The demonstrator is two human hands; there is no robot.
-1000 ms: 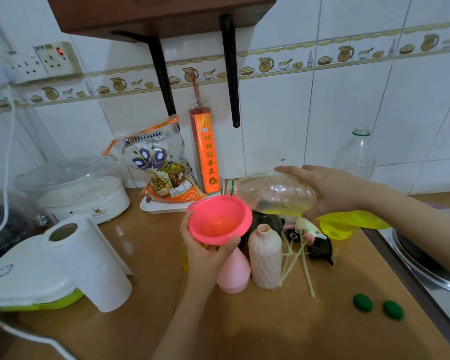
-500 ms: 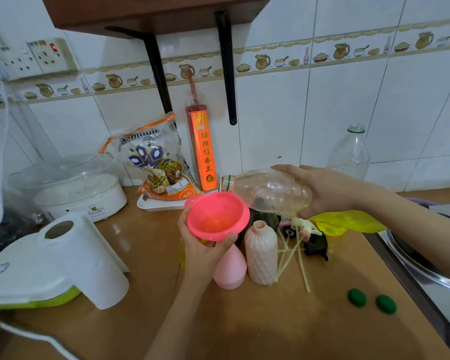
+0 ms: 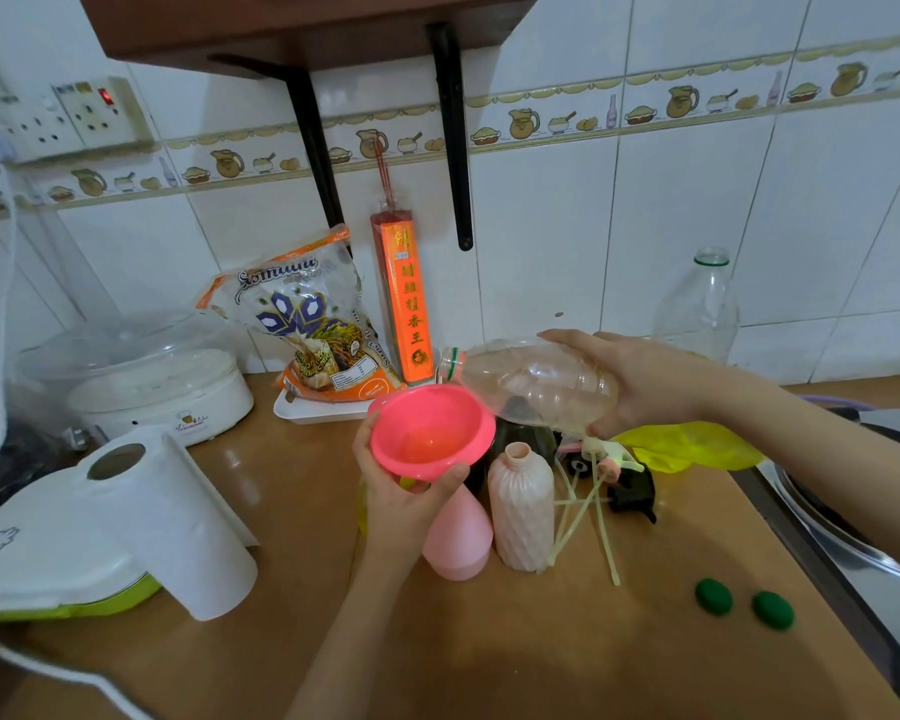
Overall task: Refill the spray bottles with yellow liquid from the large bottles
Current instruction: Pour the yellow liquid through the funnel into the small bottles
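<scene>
Bottle (image 3: 536,384) now drained, right-hand fingers (image 3: 562,336) atop

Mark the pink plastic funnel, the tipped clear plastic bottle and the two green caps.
Pink plastic funnel (image 3: 430,433): head view, inside of the bowl.
Tipped clear plastic bottle (image 3: 536,381): head view, mid-body.
Green caps (image 3: 714,596) (image 3: 773,610): head view, top of each.

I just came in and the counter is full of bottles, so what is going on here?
A person is refilling spray bottles. The left hand holds a pink funnel above a pink spray bottle. The right hand tips a large clear bottle on its side, neck towards the funnel; it looks nearly empty. A ribbed bottle stands open alongside, and two green caps lie on the counter.
</scene>
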